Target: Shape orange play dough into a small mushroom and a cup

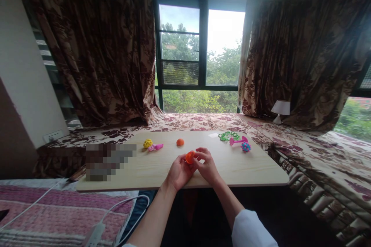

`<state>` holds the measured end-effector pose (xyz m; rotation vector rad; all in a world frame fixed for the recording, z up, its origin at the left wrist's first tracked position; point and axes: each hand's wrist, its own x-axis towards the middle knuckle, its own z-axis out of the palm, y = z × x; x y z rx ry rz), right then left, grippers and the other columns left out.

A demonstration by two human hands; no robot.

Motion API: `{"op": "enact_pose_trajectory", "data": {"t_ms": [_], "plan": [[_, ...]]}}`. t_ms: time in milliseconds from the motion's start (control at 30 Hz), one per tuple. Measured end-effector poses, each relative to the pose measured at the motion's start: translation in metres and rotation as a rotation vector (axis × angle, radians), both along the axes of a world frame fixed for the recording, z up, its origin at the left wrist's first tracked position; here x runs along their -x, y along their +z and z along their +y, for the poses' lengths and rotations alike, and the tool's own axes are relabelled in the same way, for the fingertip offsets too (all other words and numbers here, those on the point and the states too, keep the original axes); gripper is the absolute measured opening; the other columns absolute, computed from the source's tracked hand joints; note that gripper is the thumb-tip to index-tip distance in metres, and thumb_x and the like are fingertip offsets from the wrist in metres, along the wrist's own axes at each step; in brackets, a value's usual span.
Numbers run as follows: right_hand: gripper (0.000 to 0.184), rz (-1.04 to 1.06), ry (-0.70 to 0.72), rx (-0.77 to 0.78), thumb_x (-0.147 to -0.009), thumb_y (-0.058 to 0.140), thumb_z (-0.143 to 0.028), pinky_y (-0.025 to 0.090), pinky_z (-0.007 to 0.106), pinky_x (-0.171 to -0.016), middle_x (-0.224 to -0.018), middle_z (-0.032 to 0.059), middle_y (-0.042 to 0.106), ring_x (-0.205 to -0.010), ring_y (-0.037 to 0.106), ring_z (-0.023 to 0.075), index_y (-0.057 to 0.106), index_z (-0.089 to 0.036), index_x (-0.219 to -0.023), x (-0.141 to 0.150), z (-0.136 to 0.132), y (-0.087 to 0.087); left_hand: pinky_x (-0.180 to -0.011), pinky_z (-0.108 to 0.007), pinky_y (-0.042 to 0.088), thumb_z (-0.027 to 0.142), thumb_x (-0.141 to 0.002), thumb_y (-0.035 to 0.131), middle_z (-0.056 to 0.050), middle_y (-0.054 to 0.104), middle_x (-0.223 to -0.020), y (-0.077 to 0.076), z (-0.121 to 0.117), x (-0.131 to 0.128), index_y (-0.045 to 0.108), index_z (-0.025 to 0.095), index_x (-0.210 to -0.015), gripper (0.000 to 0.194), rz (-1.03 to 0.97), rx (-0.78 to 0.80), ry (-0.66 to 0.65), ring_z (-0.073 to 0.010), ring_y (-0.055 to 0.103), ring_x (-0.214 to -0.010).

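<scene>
With the orange piece (189, 157) over the table (156, 168) as clock centre, a yellow toy (147, 143) and a small pink toy (158, 146) lie near ten. The left hand (179, 170) cups the piece from seven; an orange dome (180, 142) sits at eleven. The right hand (207, 165) pinches the piece from four. Green strands (224, 136) lie at two, a pink dumbbell-shaped toy (238, 141) and blue knobbly ball (246, 147) toward three.

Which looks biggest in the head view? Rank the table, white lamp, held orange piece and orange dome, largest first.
1. Table
2. White lamp
3. Held orange piece and orange dome: too alike to rank, since the held piece is nearer the camera.
</scene>
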<state>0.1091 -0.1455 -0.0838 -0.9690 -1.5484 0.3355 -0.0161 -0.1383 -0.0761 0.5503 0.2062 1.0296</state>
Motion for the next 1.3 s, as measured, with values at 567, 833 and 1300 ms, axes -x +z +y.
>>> {"op": "enact_pose_trajectory", "data": {"t_ms": [567, 833, 1300], "plan": [[0.012, -0.111, -0.020, 0.004, -0.073, 0.061, -0.024, 0.046, 0.031, -0.078, -0.102, 0.0052, 0.054, -0.098, 0.049, 0.0202, 0.070, -0.025, -0.081, 0.0006, -0.0009, -0.0002, -0.071, -0.032, 0.050, 0.029, -0.086, 0.041, -0.010, 0.065, -0.083, 0.0017, -0.0028, -0.0002, 0.058, 0.010, -0.092, 0.026, 0.048, -0.014, -0.079, -0.0186, 0.063, -0.075], [0.011, -0.153, -0.063, 0.003, -0.072, 0.062, -0.025, 0.046, 0.032, -0.076, -0.098, 0.0046, 0.056, -0.095, 0.049, 0.0205, 0.070, -0.026, -0.080, 0.0014, 0.0003, 0.0008, -0.069, -0.027, 0.050, 0.022, -0.085, 0.042, -0.008, 0.064, -0.081, -0.0036, 0.0031, 0.0023, 0.057, 0.010, -0.092, 0.020, 0.032, 0.008, -0.085, -0.0147, 0.062, -0.071], [0.014, -0.167, -0.056, -0.001, -0.072, 0.062, -0.022, 0.045, 0.033, -0.080, -0.101, 0.0050, 0.054, -0.099, 0.049, 0.0208, 0.069, -0.023, -0.084, -0.0002, -0.0016, 0.0012, -0.075, -0.031, 0.049, 0.021, -0.084, 0.043, -0.011, 0.064, -0.089, 0.0003, -0.0007, 0.0010, 0.057, 0.008, -0.095, 0.022, 0.058, -0.028, -0.074, -0.0184, 0.062, -0.081]]}}
